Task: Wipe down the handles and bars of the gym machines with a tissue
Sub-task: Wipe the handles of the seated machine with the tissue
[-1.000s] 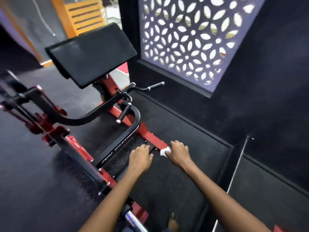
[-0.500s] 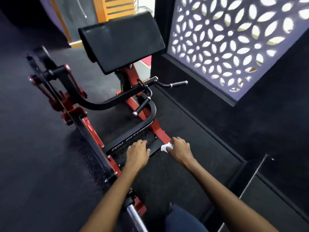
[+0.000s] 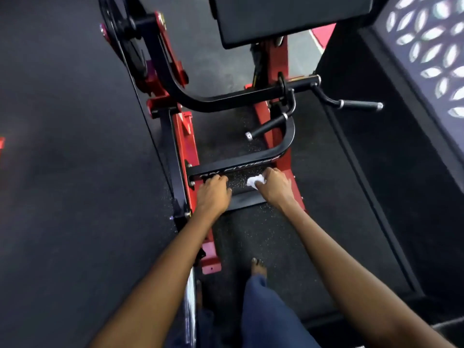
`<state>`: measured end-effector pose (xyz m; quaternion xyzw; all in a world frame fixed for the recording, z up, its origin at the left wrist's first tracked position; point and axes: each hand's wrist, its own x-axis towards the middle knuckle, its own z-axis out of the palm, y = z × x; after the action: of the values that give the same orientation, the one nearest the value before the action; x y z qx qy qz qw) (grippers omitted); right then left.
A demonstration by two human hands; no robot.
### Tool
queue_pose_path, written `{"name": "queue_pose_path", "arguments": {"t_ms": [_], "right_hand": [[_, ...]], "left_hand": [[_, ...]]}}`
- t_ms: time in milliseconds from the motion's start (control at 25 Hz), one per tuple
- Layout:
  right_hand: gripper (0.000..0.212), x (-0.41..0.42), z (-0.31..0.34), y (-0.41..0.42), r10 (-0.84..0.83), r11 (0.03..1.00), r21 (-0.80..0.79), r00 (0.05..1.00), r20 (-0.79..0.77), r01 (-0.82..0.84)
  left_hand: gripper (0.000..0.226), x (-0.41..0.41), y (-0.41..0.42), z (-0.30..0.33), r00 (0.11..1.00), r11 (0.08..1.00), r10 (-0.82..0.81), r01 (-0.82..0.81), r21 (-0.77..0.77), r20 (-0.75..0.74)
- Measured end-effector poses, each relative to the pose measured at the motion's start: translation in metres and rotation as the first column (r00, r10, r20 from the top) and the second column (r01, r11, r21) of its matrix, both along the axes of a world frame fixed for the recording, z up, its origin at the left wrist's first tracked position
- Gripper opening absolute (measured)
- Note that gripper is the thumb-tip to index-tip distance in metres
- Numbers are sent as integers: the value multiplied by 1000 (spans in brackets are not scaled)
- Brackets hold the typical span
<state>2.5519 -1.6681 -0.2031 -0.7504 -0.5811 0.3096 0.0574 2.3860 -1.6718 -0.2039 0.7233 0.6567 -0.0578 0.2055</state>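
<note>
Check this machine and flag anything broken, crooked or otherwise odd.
Nothing looks broken or askew. The one oddity is a bare foot on the gym floor beside the red frame. The right hand holds the tissue against the black crossbar.

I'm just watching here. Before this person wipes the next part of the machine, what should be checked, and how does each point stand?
1. Tissue held in right hand: ok.
2. Left hand braced on the low black bar: ok.
3. Tissue clean enough: cannot tell.
4. Two black handles unobstructed for wiping: ok.
5. Bare foot planted on the floor mat, away from moving parts: ok.
</note>
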Motion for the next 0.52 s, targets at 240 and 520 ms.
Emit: {"name": "queue_pose_path", "arguments": {"t_ms": [240, 520], "right_hand": [[28, 27, 47, 14, 91, 994, 69, 995, -47, -88], [31, 59, 104, 41, 180, 963, 216, 981, -68, -162]], "left_hand": [[36, 30, 14, 42, 998, 995, 53, -51, 84, -27], [35, 70, 39, 97, 990, 962, 41, -76, 260, 137]]}}
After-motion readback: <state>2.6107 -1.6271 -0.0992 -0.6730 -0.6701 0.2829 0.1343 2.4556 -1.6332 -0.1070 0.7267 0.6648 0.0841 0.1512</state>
